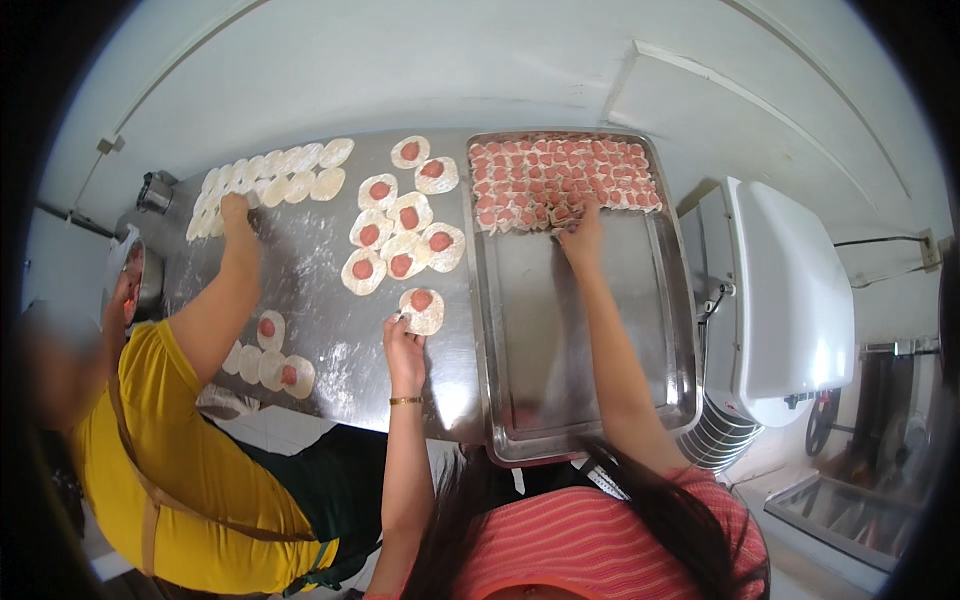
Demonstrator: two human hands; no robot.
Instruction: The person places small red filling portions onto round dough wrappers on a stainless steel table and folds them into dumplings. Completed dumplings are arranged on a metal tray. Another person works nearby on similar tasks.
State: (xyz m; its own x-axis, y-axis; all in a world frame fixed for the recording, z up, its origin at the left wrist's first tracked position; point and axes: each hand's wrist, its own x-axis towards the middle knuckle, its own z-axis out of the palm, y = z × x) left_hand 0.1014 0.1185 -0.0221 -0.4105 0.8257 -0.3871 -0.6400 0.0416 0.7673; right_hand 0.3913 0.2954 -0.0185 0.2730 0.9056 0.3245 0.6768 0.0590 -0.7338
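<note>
My left hand [404, 352], with a gold band at its wrist, pinches the near edge of a round dough wrapper [433, 321] topped with a pink ball of filling. That wrapper lies by the table's right side, close to the tray. Over the large metal tray [590, 330], my right hand [584, 240] has its fingers closed around an open-topped dumpling [560, 213] at the front of the packed rows. Tight rows of filled dumplings [560, 165] cover the tray's far part. More wrappers with filling [409, 217] lie left of the tray, beyond my left hand.
A co-worker in a yellow shirt [170, 450] stands at left, one hand [235, 204] at rows of plain wrappers [285, 163]. A metal bowl [150, 280] is at the table's left end. Several wrappers [270, 369] lie near the front edge. A white machine [790, 290] stands right.
</note>
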